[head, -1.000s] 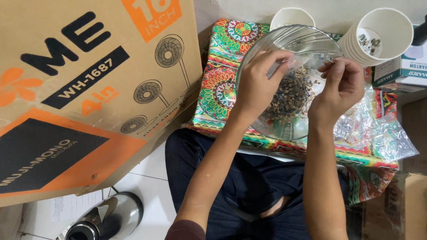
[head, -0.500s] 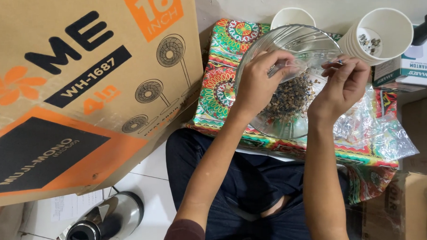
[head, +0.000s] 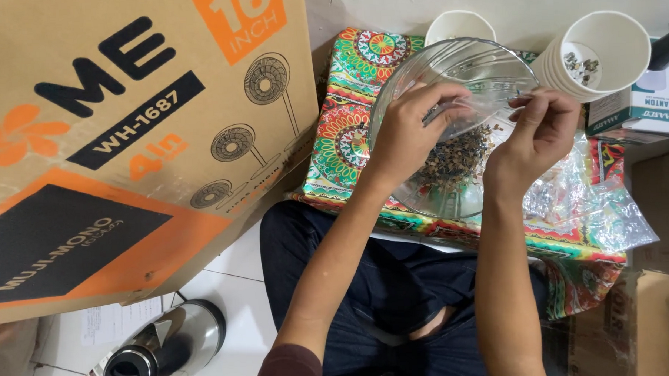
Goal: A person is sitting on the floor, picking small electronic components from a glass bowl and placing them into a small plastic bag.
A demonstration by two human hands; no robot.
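Hands in glass bowl w/ dark bits.
Bowl clear, ribbed; left hand fingers curled in; right hand pinching sth tiny, can't tell what.

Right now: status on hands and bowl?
Left hand and right hand both over glass bowl, pinching. Dark bits inside. Cup stack beside.

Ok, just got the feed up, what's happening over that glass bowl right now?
A seated person has both hands over a clear glass bowl resting on a colourful patterned cloth. The left hand reaches into the bowl above a pile of small dark bits, fingers pinched. The right hand is at the bowl's right rim, fingers also pinched; what they pinch is too small to tell. A stack of white paper cups holding a few bits lies tipped beside it, with a big cardboard box left.
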